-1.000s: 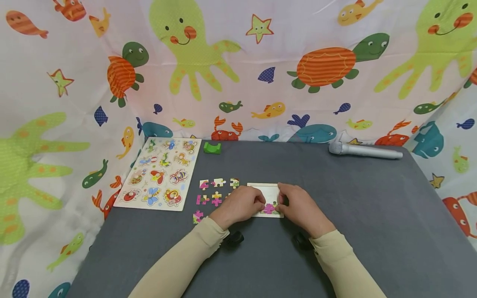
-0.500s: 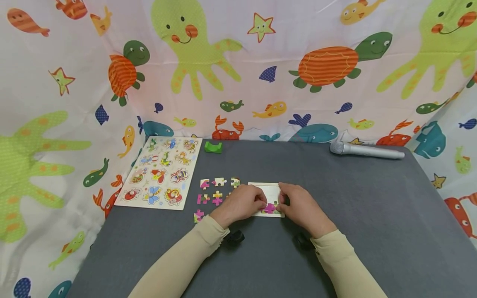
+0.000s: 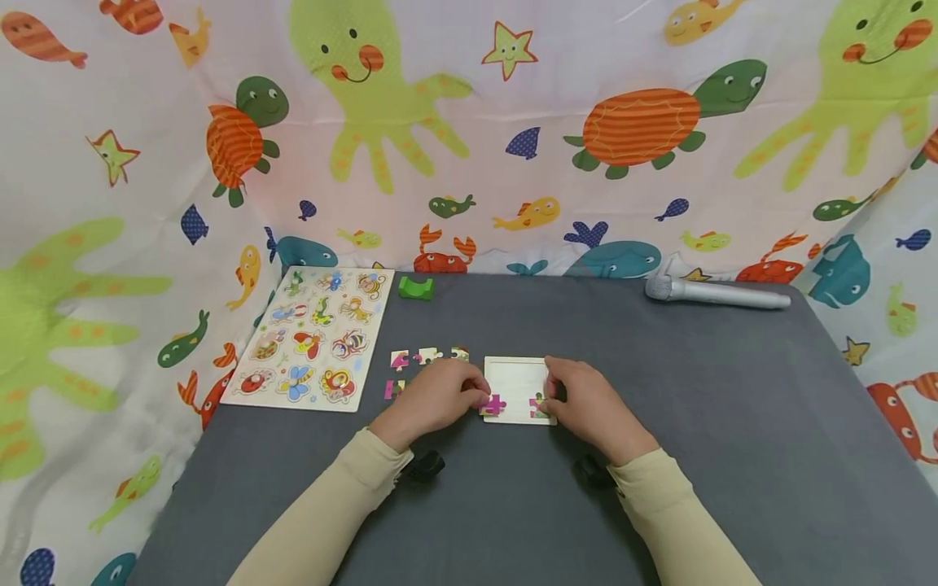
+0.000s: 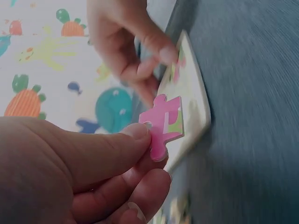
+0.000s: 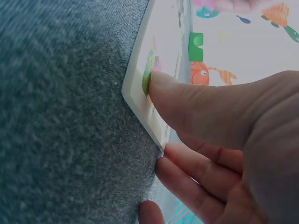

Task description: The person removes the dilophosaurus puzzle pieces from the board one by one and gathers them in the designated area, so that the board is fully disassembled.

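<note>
Between thumb and fingers my left hand (image 3: 440, 397) pinches a pink jigsaw piece (image 4: 161, 123), held at the lower left corner of a small white puzzle tray (image 3: 516, 376). In the left wrist view the piece is raised and apart from the tray. My right hand (image 3: 589, 399) grips the tray's right side. Its thumb (image 5: 163, 88) rests on a green and pink corner piece (image 3: 538, 406) lying in the lower right corner, and its fingers lie along the outer edge. Several loose jigsaw pieces (image 3: 399, 360) lie left of the tray, some hidden behind my left hand.
A pale board with insect pictures (image 3: 308, 400) lies at the table's left. A green block (image 3: 416, 288) is near the back edge, and a silver toy microphone (image 3: 721, 294) lies at the back right. A sea-animal curtain (image 3: 469, 98) hangs behind the grey table (image 3: 733, 423).
My left hand has moved left with the pink piece, away from the corner piece, to the tray's left side. The right hand stays on the tray's right side.
</note>
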The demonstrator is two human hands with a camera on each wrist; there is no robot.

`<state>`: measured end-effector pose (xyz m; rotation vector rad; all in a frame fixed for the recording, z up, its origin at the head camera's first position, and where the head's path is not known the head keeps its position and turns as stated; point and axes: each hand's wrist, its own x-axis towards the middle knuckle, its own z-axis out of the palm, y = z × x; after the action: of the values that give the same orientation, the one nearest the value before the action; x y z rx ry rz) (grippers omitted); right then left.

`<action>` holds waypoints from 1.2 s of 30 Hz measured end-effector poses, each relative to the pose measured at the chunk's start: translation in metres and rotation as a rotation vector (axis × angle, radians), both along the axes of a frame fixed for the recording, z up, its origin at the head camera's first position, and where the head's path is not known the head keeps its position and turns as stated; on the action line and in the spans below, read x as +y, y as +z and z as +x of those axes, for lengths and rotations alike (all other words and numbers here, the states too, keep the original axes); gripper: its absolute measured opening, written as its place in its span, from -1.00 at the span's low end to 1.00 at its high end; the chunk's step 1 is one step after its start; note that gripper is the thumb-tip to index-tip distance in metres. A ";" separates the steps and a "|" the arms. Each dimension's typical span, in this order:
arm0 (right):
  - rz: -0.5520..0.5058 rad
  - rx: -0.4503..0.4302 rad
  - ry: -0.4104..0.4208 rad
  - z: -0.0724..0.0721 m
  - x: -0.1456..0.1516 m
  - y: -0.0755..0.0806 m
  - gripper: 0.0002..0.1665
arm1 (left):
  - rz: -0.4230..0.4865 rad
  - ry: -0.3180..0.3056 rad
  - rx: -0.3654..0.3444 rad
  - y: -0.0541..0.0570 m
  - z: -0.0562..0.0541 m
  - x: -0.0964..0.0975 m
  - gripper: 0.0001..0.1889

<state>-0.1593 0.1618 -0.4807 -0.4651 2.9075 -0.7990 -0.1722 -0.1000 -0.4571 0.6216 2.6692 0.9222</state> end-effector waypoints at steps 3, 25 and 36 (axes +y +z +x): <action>0.004 -0.002 0.003 -0.001 -0.001 0.002 -0.64 | -0.008 0.044 -0.003 0.004 0.004 -0.022 -0.94; -0.012 0.009 0.018 0.000 -0.001 0.004 -0.64 | -0.074 0.105 -0.151 -0.001 0.018 -0.094 -0.95; -0.017 0.008 0.015 0.002 0.000 0.005 -0.65 | -0.079 0.132 -0.142 -0.003 0.019 -0.090 -0.93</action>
<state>-0.1570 0.1615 -0.4758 -0.4923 2.9027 -0.8220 -0.1531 -0.1900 -0.4599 0.3529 2.6288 0.8545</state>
